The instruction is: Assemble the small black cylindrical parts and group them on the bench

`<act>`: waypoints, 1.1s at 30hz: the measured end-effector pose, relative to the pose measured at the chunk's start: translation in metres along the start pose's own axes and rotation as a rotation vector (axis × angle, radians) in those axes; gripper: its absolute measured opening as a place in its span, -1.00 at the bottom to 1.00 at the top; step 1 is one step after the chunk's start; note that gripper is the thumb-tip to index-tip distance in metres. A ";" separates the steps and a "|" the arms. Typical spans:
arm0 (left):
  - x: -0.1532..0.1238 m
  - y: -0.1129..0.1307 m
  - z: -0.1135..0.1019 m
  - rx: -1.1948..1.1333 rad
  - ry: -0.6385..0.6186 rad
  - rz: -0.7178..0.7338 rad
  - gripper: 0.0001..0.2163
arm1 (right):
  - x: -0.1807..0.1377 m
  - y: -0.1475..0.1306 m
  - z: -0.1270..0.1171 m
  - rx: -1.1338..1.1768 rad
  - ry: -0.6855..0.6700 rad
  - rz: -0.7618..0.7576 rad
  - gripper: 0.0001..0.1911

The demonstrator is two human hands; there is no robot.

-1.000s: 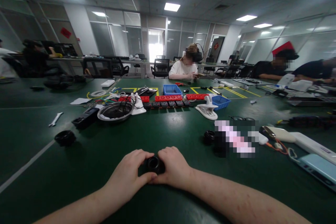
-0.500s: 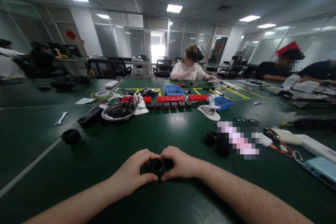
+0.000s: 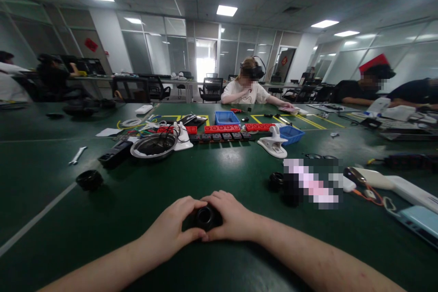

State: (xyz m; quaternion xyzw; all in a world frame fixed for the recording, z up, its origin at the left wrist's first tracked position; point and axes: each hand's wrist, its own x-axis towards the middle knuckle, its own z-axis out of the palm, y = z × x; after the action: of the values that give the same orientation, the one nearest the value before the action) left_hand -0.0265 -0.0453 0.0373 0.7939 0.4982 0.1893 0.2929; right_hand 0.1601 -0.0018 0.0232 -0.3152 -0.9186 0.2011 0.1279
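Ring (image 3: 210,220) partly behind right hand (image 3: 230,215)

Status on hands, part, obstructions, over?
Left hand, right hand: both around round black part. Opening visible. Closest potential obstruction: another black piece, ahead-right, untouched.

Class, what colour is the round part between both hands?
Black; the round part shows best in the head view.
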 end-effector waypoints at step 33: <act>0.000 0.002 0.002 -0.043 0.014 0.042 -0.66 | 0.005 0.012 -0.003 -0.010 -0.117 -0.062 -0.56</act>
State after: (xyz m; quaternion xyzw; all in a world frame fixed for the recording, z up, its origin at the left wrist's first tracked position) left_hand -0.0237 -0.0462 0.0375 0.7964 0.4790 0.2115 0.3024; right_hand 0.1635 0.0108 0.0212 -0.2750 -0.9348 0.2107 0.0785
